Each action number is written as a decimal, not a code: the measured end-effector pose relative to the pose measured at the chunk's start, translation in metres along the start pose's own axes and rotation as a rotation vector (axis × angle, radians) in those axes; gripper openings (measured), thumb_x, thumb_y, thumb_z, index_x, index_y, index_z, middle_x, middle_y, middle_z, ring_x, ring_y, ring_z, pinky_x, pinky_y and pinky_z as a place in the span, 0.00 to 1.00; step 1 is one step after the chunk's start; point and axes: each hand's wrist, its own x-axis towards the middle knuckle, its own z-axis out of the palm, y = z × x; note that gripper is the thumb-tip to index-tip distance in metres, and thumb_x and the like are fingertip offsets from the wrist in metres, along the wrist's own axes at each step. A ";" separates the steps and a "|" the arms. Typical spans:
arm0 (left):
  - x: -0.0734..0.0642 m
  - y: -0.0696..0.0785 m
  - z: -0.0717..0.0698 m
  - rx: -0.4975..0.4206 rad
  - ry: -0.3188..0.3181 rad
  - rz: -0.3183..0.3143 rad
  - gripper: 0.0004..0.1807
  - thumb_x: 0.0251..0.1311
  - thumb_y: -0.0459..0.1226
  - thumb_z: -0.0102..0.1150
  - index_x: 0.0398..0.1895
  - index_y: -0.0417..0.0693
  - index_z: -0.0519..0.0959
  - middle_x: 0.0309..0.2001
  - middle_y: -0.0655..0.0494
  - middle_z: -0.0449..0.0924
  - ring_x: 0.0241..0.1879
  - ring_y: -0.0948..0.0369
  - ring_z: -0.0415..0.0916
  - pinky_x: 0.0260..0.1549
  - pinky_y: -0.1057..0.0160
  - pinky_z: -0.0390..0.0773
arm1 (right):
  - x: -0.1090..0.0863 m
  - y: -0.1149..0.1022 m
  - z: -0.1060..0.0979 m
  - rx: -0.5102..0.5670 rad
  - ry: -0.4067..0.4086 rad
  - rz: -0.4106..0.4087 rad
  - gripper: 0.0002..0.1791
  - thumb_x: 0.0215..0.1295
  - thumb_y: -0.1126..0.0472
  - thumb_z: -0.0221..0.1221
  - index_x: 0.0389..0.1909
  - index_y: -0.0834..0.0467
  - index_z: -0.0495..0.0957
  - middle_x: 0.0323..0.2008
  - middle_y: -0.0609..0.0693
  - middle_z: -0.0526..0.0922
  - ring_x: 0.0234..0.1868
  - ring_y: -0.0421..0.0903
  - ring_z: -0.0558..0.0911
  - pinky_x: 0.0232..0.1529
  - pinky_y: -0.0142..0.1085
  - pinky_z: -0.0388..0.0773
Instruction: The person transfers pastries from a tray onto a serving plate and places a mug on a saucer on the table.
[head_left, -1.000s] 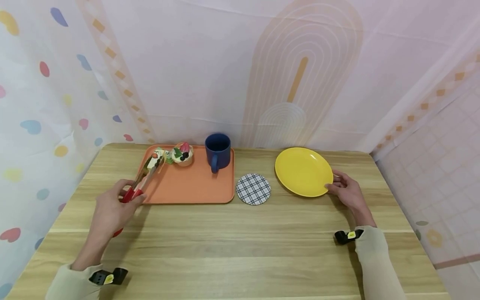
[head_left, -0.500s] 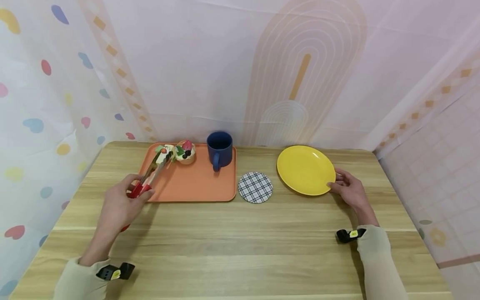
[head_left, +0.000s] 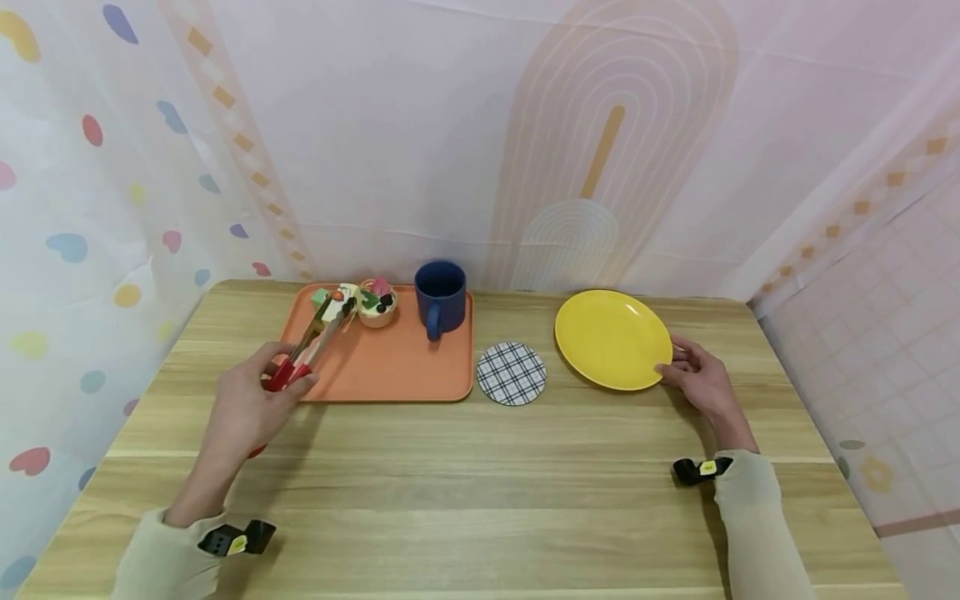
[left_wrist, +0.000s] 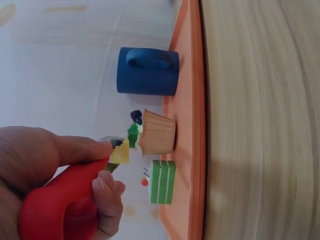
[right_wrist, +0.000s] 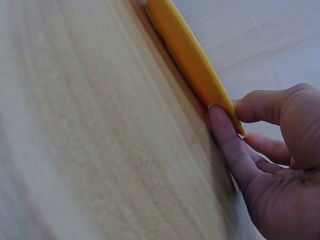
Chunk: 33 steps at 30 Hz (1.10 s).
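My left hand (head_left: 251, 400) grips red-handled tongs (head_left: 279, 377) over the near left corner of the orange tray (head_left: 405, 375). Between the metal tips is a small pale-yellow cake piece (head_left: 334, 312), seen in the left wrist view above the tray, in front of the cupcake. A green layered cake slice (left_wrist: 162, 182) with a red cherry stands on the tray. Beside it is a cupcake (left_wrist: 158, 132) topped with dark berries and a green leaf. On the right, my right hand (head_left: 699, 382) pinches the near right rim of a yellow plate (head_left: 613, 340) between thumb and fingers.
A dark blue mug (head_left: 441, 298) stands at the tray's far right, its handle toward me. A round checked coaster (head_left: 512, 373) lies on the wooden table (head_left: 480, 492) between tray and plate. A patterned cloth (head_left: 390, 150) hangs behind the table's far edge.
My left hand has moved right and a little away from me, carrying the tongs and cake piece toward the cupcake. My right hand stays at the plate's rim. The head view has shifted slightly.
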 end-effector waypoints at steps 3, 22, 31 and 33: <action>-0.001 0.001 0.001 -0.007 -0.001 -0.003 0.26 0.67 0.43 0.66 0.63 0.41 0.73 0.45 0.31 0.79 0.30 0.52 0.77 0.19 0.63 0.74 | -0.001 0.000 0.000 -0.009 0.004 -0.006 0.38 0.71 0.60 0.63 0.78 0.62 0.59 0.65 0.66 0.73 0.39 0.22 0.78 0.42 0.21 0.79; 0.000 0.026 0.000 -0.007 -0.029 0.023 0.27 0.66 0.42 0.68 0.64 0.44 0.73 0.45 0.35 0.79 0.30 0.52 0.75 0.20 0.62 0.74 | -0.001 0.000 0.001 -0.015 0.009 0.003 0.39 0.70 0.59 0.64 0.78 0.61 0.60 0.63 0.64 0.74 0.39 0.23 0.78 0.42 0.22 0.79; 0.003 0.036 0.004 -0.031 -0.046 0.026 0.25 0.66 0.41 0.68 0.64 0.46 0.74 0.44 0.36 0.79 0.31 0.52 0.76 0.21 0.61 0.75 | -0.001 0.000 0.001 0.003 0.010 0.005 0.39 0.70 0.59 0.64 0.78 0.60 0.60 0.62 0.64 0.74 0.40 0.24 0.79 0.42 0.22 0.80; 0.004 0.039 0.004 -0.036 -0.046 0.026 0.25 0.65 0.41 0.68 0.64 0.46 0.74 0.44 0.36 0.79 0.31 0.52 0.76 0.21 0.61 0.75 | -0.001 0.000 0.001 0.006 0.006 0.006 0.39 0.70 0.59 0.64 0.78 0.60 0.60 0.62 0.64 0.74 0.40 0.25 0.79 0.42 0.23 0.80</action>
